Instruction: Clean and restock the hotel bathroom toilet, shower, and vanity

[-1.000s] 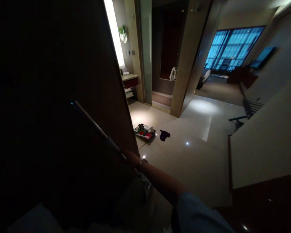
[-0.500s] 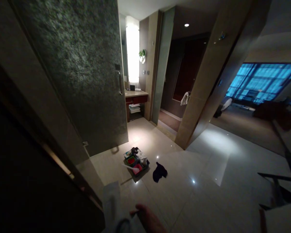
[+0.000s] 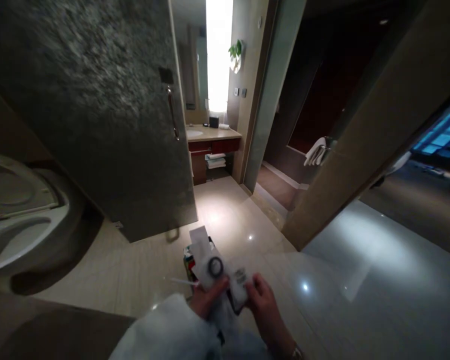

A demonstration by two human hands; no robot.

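Note:
In the head view, my left hand (image 3: 208,297) is closed around a bundle of white paper-like items (image 3: 200,242). A dark ring (image 3: 215,268) shows on the front of the bundle, and its exact kind is unclear. My right hand (image 3: 262,300) pinches a small white packet (image 3: 239,286) with grey printing, blurred by motion. The two hands are close together in front of my body. Behind the bundle, a caddy (image 3: 187,259) on the floor is mostly hidden, and a white handle (image 3: 183,281) sticks out to its left.
A toilet (image 3: 52,215) with its lid up is at left, beside a dark textured door (image 3: 135,165) with a metal handle (image 3: 172,112). Farther back is a vanity counter (image 3: 225,133) with folded towels (image 3: 215,161) below. A stone pillar (image 3: 322,190) rises at right over glossy tiles.
Both hands are now in view, gripping white items; earlier one hand showed low in the frame. The view has moved forward, bringing in the toilet. The dark cloth on the floor no longer shows.

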